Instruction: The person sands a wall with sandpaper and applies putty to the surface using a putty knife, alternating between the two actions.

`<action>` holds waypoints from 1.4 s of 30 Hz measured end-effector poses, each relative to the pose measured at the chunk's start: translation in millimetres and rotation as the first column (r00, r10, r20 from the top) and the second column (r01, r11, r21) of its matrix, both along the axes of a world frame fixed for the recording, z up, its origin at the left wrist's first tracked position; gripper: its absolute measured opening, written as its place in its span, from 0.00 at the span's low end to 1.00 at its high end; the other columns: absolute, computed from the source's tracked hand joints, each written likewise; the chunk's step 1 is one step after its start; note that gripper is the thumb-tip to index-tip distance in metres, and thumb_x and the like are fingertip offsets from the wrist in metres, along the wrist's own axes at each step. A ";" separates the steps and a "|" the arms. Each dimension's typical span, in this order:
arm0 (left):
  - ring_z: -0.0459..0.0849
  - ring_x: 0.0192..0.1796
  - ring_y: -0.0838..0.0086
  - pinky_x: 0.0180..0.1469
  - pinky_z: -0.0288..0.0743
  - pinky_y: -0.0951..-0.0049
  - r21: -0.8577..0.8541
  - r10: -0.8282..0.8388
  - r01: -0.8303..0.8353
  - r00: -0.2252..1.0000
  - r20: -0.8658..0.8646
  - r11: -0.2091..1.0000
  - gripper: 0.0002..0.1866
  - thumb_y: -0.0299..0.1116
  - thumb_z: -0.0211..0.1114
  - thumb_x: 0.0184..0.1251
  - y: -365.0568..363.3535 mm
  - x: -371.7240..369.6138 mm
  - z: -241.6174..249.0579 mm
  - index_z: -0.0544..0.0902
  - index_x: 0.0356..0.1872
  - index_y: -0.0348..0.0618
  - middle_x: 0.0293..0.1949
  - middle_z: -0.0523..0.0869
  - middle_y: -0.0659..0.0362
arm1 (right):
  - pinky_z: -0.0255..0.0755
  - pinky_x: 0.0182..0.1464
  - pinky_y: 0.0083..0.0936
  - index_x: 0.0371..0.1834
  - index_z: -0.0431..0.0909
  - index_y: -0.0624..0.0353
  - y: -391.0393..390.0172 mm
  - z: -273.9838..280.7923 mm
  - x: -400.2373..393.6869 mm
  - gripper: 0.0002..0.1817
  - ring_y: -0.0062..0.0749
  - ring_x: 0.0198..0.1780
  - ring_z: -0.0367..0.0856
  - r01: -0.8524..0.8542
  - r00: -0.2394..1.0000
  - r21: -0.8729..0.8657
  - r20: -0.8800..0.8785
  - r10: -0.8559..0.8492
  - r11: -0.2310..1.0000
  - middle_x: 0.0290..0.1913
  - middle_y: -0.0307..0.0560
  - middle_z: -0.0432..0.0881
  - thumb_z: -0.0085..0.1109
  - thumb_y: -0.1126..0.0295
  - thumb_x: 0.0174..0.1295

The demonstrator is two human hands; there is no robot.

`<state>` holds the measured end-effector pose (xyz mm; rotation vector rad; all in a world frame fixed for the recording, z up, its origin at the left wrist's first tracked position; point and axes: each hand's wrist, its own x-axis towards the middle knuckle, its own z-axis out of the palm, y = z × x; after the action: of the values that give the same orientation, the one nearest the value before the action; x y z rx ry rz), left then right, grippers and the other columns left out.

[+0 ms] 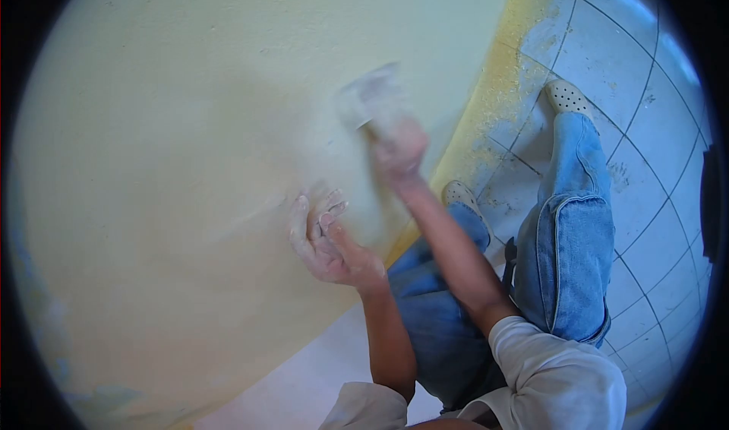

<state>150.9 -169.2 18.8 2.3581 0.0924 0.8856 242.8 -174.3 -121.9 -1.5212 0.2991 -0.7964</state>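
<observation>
My right hand point(402, 150) is wrapped round the handle of a flat scraper point(373, 96), whose wide blade is against or close to the yellowish wall point(190, 126). Motion blurs both the blade and the hand. Lower and to the left, my left hand point(323, 244) is held near the wall, palm up with curled fingers apart, coated in whitish dust. It holds nothing that I can see. Whether it touches the wall is unclear.
Yellow and white crumbs point(505, 103) lie along the wall's foot on the tiled floor point(607, 50). My legs in blue jeans point(577, 255) and two pale clogs point(568, 96) stand at the right. A dark object point(710, 202) is at the right edge.
</observation>
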 end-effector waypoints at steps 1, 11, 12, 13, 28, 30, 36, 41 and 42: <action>0.92 0.51 0.57 0.50 0.83 0.63 0.005 0.010 -0.010 1.000 -0.015 1.000 0.22 0.28 0.61 0.85 2.4 -0.7 0.0 0.75 0.72 0.26 0.69 0.85 0.37 | 0.83 0.40 0.37 0.58 0.95 0.49 -1.9 -13.8 0.3 0.24 0.45 0.45 0.94 0.023 0.996 0.083 -0.092 -0.015 0.996 0.59 0.55 0.94 0.64 0.79 0.59; 0.91 0.50 0.58 0.49 0.82 0.64 -0.027 0.013 -0.014 0.999 -0.030 1.000 0.22 0.29 0.61 0.86 6.8 -1.9 -7.8 0.75 0.72 0.26 0.69 0.85 0.38 | 0.82 0.43 0.46 0.58 0.94 0.53 -1.9 -16.9 -5.1 0.23 0.53 0.46 0.94 -0.007 0.991 0.072 -0.134 0.016 0.997 0.60 0.57 0.94 0.65 0.80 0.59; 0.92 0.50 0.57 0.49 0.84 0.64 -0.038 0.011 -0.013 0.999 -0.036 0.999 0.21 0.28 0.60 0.86 4.3 -3.4 -8.1 0.75 0.72 0.26 0.69 0.84 0.38 | 0.82 0.42 0.47 0.58 0.94 0.53 3.6 -28.9 -7.6 0.23 0.53 0.45 0.93 -0.004 0.974 0.078 -0.225 0.022 0.997 0.60 0.57 0.94 0.65 0.79 0.58; 0.93 0.49 0.56 0.49 0.86 0.64 -0.048 0.000 -0.002 0.999 -0.042 0.999 0.21 0.27 0.60 0.85 4.1 -4.1 -8.4 0.75 0.71 0.25 0.68 0.84 0.37 | 0.82 0.43 0.46 0.57 0.94 0.53 9.4 -25.1 -9.1 0.23 0.54 0.45 0.93 0.004 0.982 0.058 -0.188 0.007 0.998 0.58 0.58 0.94 0.66 0.79 0.58; 0.92 0.53 0.57 0.53 0.84 0.64 -0.116 -0.035 0.019 0.990 -0.140 0.993 0.23 0.25 0.57 0.86 -4.7 8.1 -8.1 0.74 0.75 0.26 0.71 0.83 0.40 | 0.87 0.52 0.43 0.58 0.94 0.53 -24.8 -9.5 14.1 0.24 0.52 0.62 0.94 0.120 0.990 0.216 -0.097 -0.101 0.969 0.59 0.60 0.93 0.63 0.82 0.59; 0.92 0.53 0.57 0.53 0.84 0.63 -0.161 -0.045 0.021 0.988 -0.148 0.987 0.23 0.25 0.58 0.86 -8.9 7.7 -12.0 0.74 0.75 0.27 0.71 0.83 0.40 | 0.87 0.51 0.42 0.57 0.94 0.52 1.8 -4.8 -19.1 0.23 0.53 0.64 0.93 -0.026 0.993 0.101 -0.112 0.037 0.995 0.60 0.57 0.93 0.63 0.80 0.59; 0.92 0.54 0.58 0.53 0.84 0.63 -0.111 -0.058 0.046 0.992 -0.112 0.993 0.22 0.26 0.59 0.86 -1.0 7.3 -11.1 0.74 0.75 0.28 0.72 0.82 0.40 | 0.85 0.48 0.45 0.58 0.93 0.57 -21.0 -2.4 10.6 0.29 0.57 0.45 0.92 -0.020 1.000 0.225 -0.009 0.022 0.974 0.49 0.61 0.93 0.60 0.77 0.48; 0.91 0.54 0.57 0.51 0.82 0.65 -0.070 -0.046 0.043 0.998 -0.041 0.997 0.22 0.27 0.59 0.86 1.8 6.4 -13.0 0.73 0.74 0.27 0.72 0.82 0.40 | 0.85 0.61 0.40 0.56 0.95 0.55 -20.8 38.2 8.0 0.29 0.55 0.57 0.94 -0.010 0.984 0.080 0.180 -0.005 0.997 0.57 0.59 0.94 0.58 0.82 0.50; 0.91 0.54 0.57 0.50 0.82 0.65 -0.066 -0.041 0.038 0.998 -0.045 0.997 0.22 0.27 0.59 0.86 3.4 6.0 -11.5 0.73 0.74 0.27 0.72 0.82 0.40 | 0.85 0.65 0.42 0.56 0.95 0.53 -20.8 29.1 12.0 0.29 0.53 0.61 0.93 -0.029 0.983 0.068 0.182 0.016 0.997 0.58 0.57 0.94 0.59 0.82 0.51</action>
<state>156.9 -165.8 7.3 2.3122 0.0920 0.7970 254.7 -195.1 -92.8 -1.3728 0.1725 -0.8906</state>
